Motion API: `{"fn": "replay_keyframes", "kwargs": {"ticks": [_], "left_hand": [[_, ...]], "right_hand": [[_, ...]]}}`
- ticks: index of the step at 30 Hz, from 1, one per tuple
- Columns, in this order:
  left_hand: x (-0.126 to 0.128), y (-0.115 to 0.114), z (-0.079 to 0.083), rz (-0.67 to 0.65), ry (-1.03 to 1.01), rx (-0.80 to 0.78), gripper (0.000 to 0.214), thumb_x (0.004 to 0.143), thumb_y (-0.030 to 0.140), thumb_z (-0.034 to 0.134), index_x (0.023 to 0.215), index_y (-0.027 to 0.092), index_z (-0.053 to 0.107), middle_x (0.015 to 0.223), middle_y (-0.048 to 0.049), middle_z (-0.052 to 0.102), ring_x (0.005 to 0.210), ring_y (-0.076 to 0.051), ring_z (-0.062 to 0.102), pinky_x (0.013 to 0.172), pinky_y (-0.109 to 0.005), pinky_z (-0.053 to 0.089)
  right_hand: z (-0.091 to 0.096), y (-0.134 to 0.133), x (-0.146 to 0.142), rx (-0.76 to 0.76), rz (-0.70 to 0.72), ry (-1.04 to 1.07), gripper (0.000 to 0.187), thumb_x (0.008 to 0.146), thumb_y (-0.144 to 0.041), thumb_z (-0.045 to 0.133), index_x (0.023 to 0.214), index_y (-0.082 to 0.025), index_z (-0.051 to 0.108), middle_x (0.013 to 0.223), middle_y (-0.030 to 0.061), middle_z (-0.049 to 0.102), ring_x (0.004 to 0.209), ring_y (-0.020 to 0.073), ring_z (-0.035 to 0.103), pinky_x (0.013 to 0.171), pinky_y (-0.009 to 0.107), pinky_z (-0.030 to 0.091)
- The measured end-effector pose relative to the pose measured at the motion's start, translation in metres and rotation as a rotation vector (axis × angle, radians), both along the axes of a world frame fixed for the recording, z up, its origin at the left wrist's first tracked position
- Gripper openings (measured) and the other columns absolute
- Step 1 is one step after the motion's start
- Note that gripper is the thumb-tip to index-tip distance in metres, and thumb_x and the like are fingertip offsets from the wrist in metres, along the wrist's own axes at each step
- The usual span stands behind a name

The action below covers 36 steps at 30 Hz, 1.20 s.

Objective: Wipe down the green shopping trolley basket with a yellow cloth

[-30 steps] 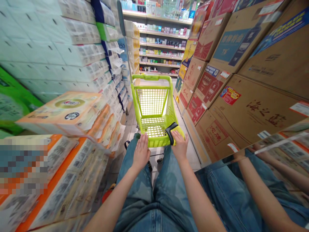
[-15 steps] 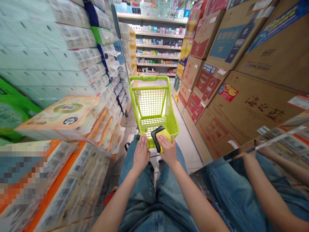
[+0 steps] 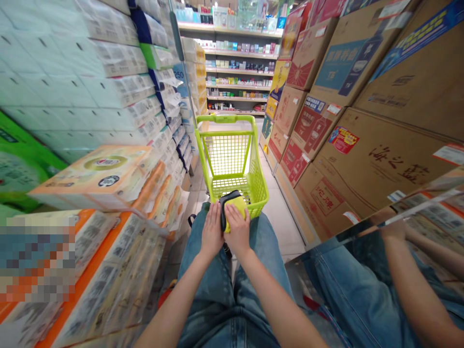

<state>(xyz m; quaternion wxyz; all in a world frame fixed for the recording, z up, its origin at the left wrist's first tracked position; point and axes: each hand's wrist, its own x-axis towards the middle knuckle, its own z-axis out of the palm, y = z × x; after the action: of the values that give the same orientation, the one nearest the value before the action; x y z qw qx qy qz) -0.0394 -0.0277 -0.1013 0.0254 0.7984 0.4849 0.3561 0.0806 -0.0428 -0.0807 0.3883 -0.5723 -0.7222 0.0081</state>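
Observation:
A lime-green plastic shopping basket with a tall frame stands upright before my knees. On its near rim lies my left hand, fingers stretched out and close together. Just right of it, my right hand presses a folded yellow cloth with a dark grey edge against the near rim, fingers bent over it. The cloth's dark edge touches or nearly touches my left fingers. Part of the cloth is hidden under my right hand.
Stacked tissue packs line the left side, with orange-and-white packs lower down. Cardboard cartons rise on the right. A mirror-like panel at lower right reflects my legs and arms. Product shelves close the far end.
My right hand has slid left along the near rim with the cloth, up beside my left hand. The left hand has barely moved, and the basket stands in the same place.

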Motion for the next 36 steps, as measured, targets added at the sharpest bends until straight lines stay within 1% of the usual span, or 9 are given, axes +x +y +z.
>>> {"fn": "replay_keyframes", "kwargs": {"ticks": [3, 7, 11, 14, 18, 23, 26, 30, 36], "left_hand": [[-0.001, 0.001, 0.0, -0.006, -0.011, 0.005, 0.085, 0.083, 0.006, 0.045, 0.156, 0.018, 0.004, 0.161, -0.0143, 0.023, 0.15, -0.027, 0.015, 0.12, -0.051, 0.028], [0.001, 0.0, 0.001, 0.007, 0.033, 0.015, 0.085, 0.08, 0.003, 0.045, 0.156, 0.014, 0.007, 0.159, -0.0165, 0.025, 0.15, -0.029, 0.014, 0.12, -0.052, 0.027], [0.003, -0.001, 0.002, 0.011, 0.044, 0.024, 0.085, 0.08, 0.002, 0.045, 0.156, 0.015, 0.008, 0.159, -0.0156, 0.027, 0.15, -0.029, 0.017, 0.119, -0.052, 0.029], [0.004, -0.002, 0.003, 0.015, 0.036, 0.032, 0.085, 0.08, 0.003, 0.045, 0.156, 0.015, 0.008, 0.158, -0.015, 0.028, 0.15, -0.029, 0.018, 0.12, -0.051, 0.028], [0.006, -0.002, 0.002, 0.033, 0.011, 0.028, 0.085, 0.081, 0.004, 0.046, 0.156, 0.015, 0.008, 0.159, -0.0145, 0.027, 0.15, -0.028, 0.018, 0.12, -0.051, 0.027], [0.002, 0.0, -0.001, 0.01, 0.005, 0.016, 0.085, 0.083, 0.007, 0.047, 0.156, 0.016, 0.004, 0.16, -0.0149, 0.023, 0.15, -0.029, 0.015, 0.12, -0.052, 0.027], [-0.002, 0.0, -0.001, -0.008, 0.005, 0.012, 0.085, 0.083, 0.007, 0.047, 0.156, 0.018, 0.005, 0.161, -0.0148, 0.023, 0.15, -0.029, 0.016, 0.119, -0.052, 0.029], [-0.002, 0.0, 0.0, -0.007, 0.043, 0.024, 0.085, 0.081, 0.003, 0.044, 0.156, 0.016, 0.007, 0.16, -0.0151, 0.026, 0.15, -0.029, 0.017, 0.119, -0.053, 0.029], [0.002, -0.001, -0.001, -0.001, 0.038, 0.027, 0.085, 0.08, 0.002, 0.044, 0.156, 0.016, 0.008, 0.16, -0.014, 0.025, 0.15, -0.029, 0.016, 0.119, -0.052, 0.029]], "right_hand": [[0.002, -0.001, -0.006, 0.002, 0.048, -0.016, 0.065, 0.076, -0.008, 0.05, 0.139, -0.022, 0.05, 0.141, 0.0058, 0.057, 0.136, 0.0183, 0.046, 0.122, 0.044, 0.001], [0.002, 0.001, 0.041, 0.024, 0.08, -0.105, 0.066, 0.077, -0.008, 0.049, 0.14, -0.026, 0.049, 0.138, 0.0047, 0.06, 0.132, 0.0187, 0.05, 0.121, 0.048, -0.004], [0.002, 0.008, 0.106, 0.091, -0.073, -0.121, 0.062, 0.075, -0.007, 0.048, 0.134, -0.025, 0.054, 0.135, 0.0047, 0.062, 0.128, 0.0191, 0.054, 0.121, 0.048, -0.002], [0.003, 0.014, 0.125, 0.114, -0.182, -0.093, 0.056, 0.074, -0.009, 0.049, 0.126, -0.025, 0.06, 0.129, 0.0045, 0.066, 0.123, 0.0213, 0.058, 0.12, 0.052, 0.001], [0.002, 0.013, 0.087, 0.064, -0.241, -0.038, 0.057, 0.072, -0.008, 0.049, 0.127, -0.021, 0.059, 0.129, 0.008, 0.066, 0.126, 0.0235, 0.055, 0.119, 0.054, 0.006], [0.0, 0.003, 0.007, -0.002, -0.053, -0.022, 0.061, 0.075, -0.009, 0.049, 0.134, -0.022, 0.053, 0.136, 0.0065, 0.061, 0.132, 0.0201, 0.05, 0.121, 0.048, 0.004], [0.003, 0.0, -0.005, -0.008, 0.032, -0.02, 0.061, 0.078, -0.009, 0.048, 0.138, -0.025, 0.05, 0.14, 0.0031, 0.058, 0.134, 0.0181, 0.047, 0.122, 0.044, -0.002], [0.006, 0.002, 0.041, 0.018, 0.107, -0.1, 0.062, 0.079, -0.008, 0.048, 0.138, -0.026, 0.051, 0.137, 0.0025, 0.06, 0.131, 0.0195, 0.051, 0.121, 0.047, -0.007], [0.002, 0.011, 0.131, 0.096, -0.123, -0.101, 0.06, 0.074, -0.008, 0.047, 0.13, -0.027, 0.058, 0.132, 0.0039, 0.065, 0.124, 0.0213, 0.057, 0.12, 0.053, 0.002]]}}
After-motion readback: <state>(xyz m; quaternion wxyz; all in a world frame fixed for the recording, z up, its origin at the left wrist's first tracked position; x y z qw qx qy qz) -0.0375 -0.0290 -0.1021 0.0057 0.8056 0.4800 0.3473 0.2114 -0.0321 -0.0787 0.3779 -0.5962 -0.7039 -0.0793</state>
